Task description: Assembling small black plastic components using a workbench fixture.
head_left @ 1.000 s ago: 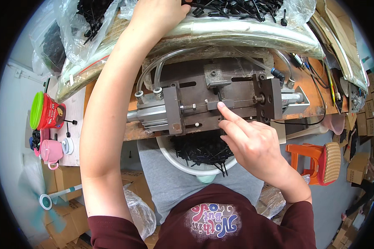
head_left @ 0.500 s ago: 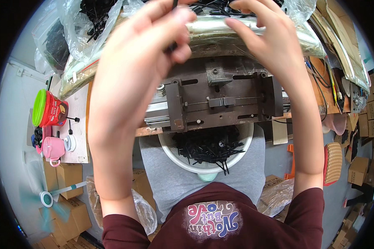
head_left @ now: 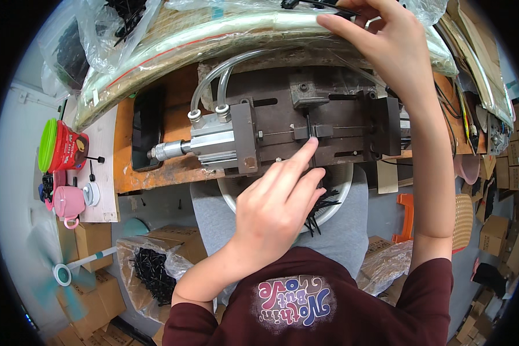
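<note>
The head-worn wide fisheye camera faces down from above the bare left fingers [head_left: 301,156], at close range.

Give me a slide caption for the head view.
Left hand touches a slim black part at the metal fixture; right hand at black pieces beyond.

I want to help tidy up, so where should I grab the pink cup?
Probably by its handle, coming from the near side, toward the picture's lower edge. That loop sticks out that way from the pink cup, while a white round thing sits close on its right and a red tub stands beyond it.
</note>
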{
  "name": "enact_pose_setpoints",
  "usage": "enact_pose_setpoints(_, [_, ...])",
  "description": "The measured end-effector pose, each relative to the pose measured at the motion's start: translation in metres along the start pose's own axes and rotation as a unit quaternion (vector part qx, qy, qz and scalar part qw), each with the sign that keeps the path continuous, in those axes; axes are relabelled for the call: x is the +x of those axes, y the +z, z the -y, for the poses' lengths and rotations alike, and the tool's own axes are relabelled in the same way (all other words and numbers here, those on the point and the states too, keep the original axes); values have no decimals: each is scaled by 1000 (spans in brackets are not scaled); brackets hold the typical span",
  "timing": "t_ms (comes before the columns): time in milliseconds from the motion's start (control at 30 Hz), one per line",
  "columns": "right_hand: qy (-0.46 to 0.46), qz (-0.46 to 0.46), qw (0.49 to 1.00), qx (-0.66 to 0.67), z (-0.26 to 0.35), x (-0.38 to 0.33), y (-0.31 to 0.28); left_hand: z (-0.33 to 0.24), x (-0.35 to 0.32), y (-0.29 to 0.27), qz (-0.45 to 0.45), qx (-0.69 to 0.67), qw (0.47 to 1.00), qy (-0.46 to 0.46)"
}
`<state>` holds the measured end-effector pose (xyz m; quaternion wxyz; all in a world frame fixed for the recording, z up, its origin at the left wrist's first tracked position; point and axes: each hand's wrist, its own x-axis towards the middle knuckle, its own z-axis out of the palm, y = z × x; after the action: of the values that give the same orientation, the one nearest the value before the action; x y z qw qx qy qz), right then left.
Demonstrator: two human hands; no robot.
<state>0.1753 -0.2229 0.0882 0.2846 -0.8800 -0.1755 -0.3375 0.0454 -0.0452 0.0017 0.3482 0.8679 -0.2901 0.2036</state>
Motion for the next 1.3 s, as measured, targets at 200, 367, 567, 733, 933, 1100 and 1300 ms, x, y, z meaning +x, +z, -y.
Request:
enact_pose_setpoints(200, [71, 33, 991, 113, -16, 4, -8, 4, 6, 15, 26, 121, 992, 28])
enact_pose_setpoints(367, [20, 40, 996, 74, -12, -17, -23, 3, 10, 12, 36, 112, 993, 22])
enact_pose_setpoints(567, [24, 91, 984, 152, 9, -79, -42, -1, 14, -6, 99, 108, 989, 26])
enact_pose_setpoints(733, [-44, 122, 987, 90, 18, -135, -37, 3, 66, -53, 19, 64, 997, 25])
enact_pose_setpoints(933, [-62, 213, 975, -4, 31, -157, -19, 49, 155, -56, -89, 100, 980, 150])
enact_pose_setpoints(1100, [-81, 210, 972, -72, 37, -146, -10, 49, 187, -34, -29, 126, 992, 8])
enact_pose_setpoints(1300, [-84, 217, 969, -87, 38, -146, -11, 65, 201, -37, -2, 57, 998, -20])
